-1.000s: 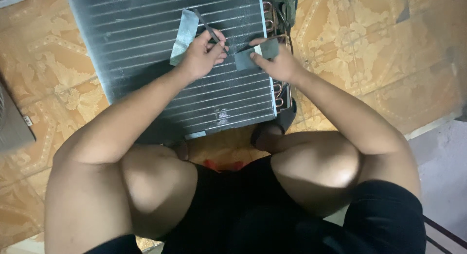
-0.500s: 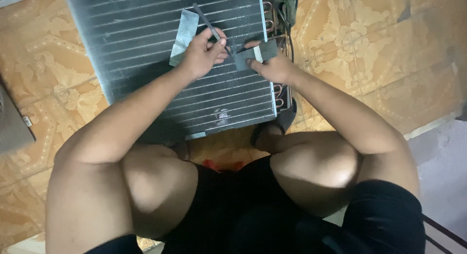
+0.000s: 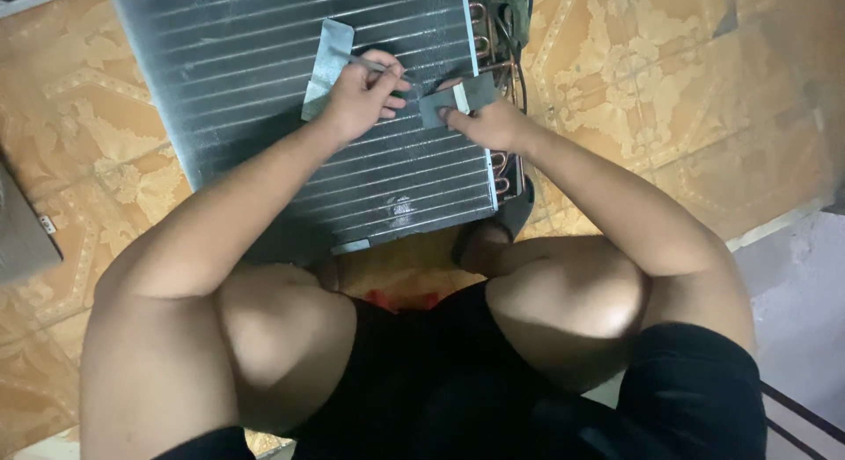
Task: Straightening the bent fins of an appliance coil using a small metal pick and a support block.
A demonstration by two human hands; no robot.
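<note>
The person is squatting on the patterned tile floor (image 3: 669,90), knees (image 3: 563,301) nearest the camera. Beyond them, a finned coil (image 3: 264,64) is lying flat on the floor. The right hand (image 3: 488,121) is pressing a dark grey pad (image 3: 458,97) onto the coil's right edge, fingers flat on it rather than wrapped around it. The left hand (image 3: 356,95) is closing around a thin metal tool (image 3: 378,66), its tip near the pad. A silver strip (image 3: 324,68) is lying on the fins just beside the left hand. Copper tubes (image 3: 500,165) are running along the coil's right side.
</note>
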